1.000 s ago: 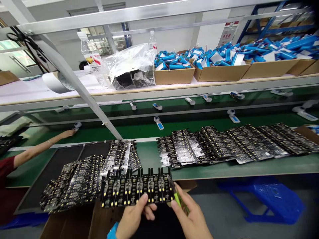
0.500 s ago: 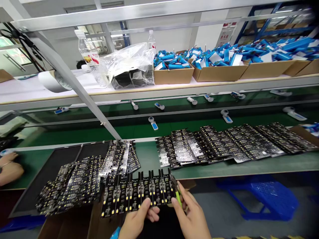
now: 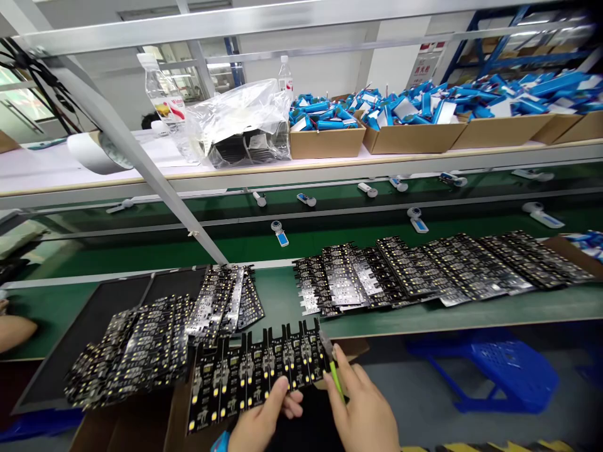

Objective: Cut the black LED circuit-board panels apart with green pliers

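Observation:
My left hand [image 3: 264,413] grips the lower edge of a black circuit board panel [image 3: 257,364], thumb on top and fingers curled beneath. The panel carries yellow-white LEDs and has pronged tabs along its far edge. It hangs tilted in front of the bench, lower at its left end. In my right hand [image 3: 360,402] is a pair of cutting pliers [image 3: 332,361] with yellow-green handles, closed in by thumb and fingers. Their jaws lie at the panel's right end; whether they bite into it I cannot tell.
Stacked panels lie at left [image 3: 141,345] and along the bench at right [image 3: 424,270]. White handheld devices [image 3: 416,221] rest on the green belt beyond. Boxes of blue battery packs [image 3: 409,135] line the shelf. A blue stool [image 3: 499,370] stands at right; another person's arm [image 3: 16,333] shows at left.
The panel's left end has dipped slightly, and the pliers stay at its right end. Near devices on the belt have shifted left, far ones right. The other person's arm has drawn left.

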A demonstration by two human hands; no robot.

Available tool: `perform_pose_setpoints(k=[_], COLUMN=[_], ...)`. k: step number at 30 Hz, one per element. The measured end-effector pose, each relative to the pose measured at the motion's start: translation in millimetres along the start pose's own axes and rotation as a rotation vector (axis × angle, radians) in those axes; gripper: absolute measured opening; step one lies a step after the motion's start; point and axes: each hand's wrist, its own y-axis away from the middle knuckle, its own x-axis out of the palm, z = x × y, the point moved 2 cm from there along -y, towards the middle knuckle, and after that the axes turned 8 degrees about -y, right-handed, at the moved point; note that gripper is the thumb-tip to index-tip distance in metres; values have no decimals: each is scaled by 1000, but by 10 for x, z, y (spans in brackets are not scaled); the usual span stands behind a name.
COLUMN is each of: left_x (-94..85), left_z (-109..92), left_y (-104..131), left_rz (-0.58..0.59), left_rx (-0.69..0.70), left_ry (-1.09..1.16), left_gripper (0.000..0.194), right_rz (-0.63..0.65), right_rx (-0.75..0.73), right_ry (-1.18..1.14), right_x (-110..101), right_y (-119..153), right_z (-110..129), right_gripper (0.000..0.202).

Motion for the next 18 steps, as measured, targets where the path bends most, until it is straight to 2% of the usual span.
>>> perform_pose_setpoints(k=[4,5,6,9,10,15,16,18], left_x=[-10,-12,-11,1,5,24,26,13], left_z=[23,28,33,51,58,84,77,47], left_y=[-28,-35,-40,-46,-48,-88,-100,-123], left_rz=[-99,-119,-133,-157,-163,-199,-211,-232], left_rx=[-32,-31,-25,2,5,-94,-108,-103], left_ry=[100,114,115,89,91,253,277,285], left_gripper=[70,69,69,67,66,68,69,70], right_rz=[209,230,212,49,44,353,349,240], right_rx=[-51,-60,-67,-68,-59,-14,-18,-34], right_ry=[-332,-343,-288,24,50,-380,-336,-41], right_x=[46,52,53,29,19,-27,-35,-31], right_y=[3,10,19,44,44,7,5,8], right_z=[-27,-32,-37,-40,-38,-9,-3,0], right_gripper=[55,53,53,55,56,53,52,51])
